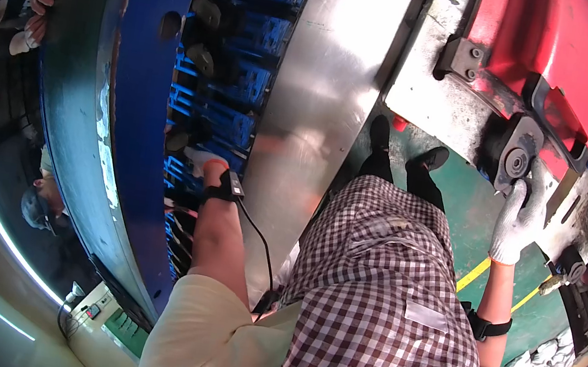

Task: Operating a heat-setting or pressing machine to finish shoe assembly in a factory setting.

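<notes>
My left hand (198, 162), in a white knitted glove with an orange cuff edge, reaches to the blue slotted rack (231, 121) inside the long machine. Its fingertips are lost among the dark parts there, so whether it grips anything is hidden. On the other side, my right hand (520, 221), also in a white glove, lies against the red-covered machine. Thumb and fingers are apart, at the lower edge of a dark metal bracket (516, 160) with a round hub. Nothing shows as held in it.
A smooth metal panel (316, 88) runs between the rack and me. A blue beam (142, 108) borders the rack's far side. The red cover (531, 44) stands at the right. White bundles (543, 359) lie at the lower right, by the green floor (459, 200).
</notes>
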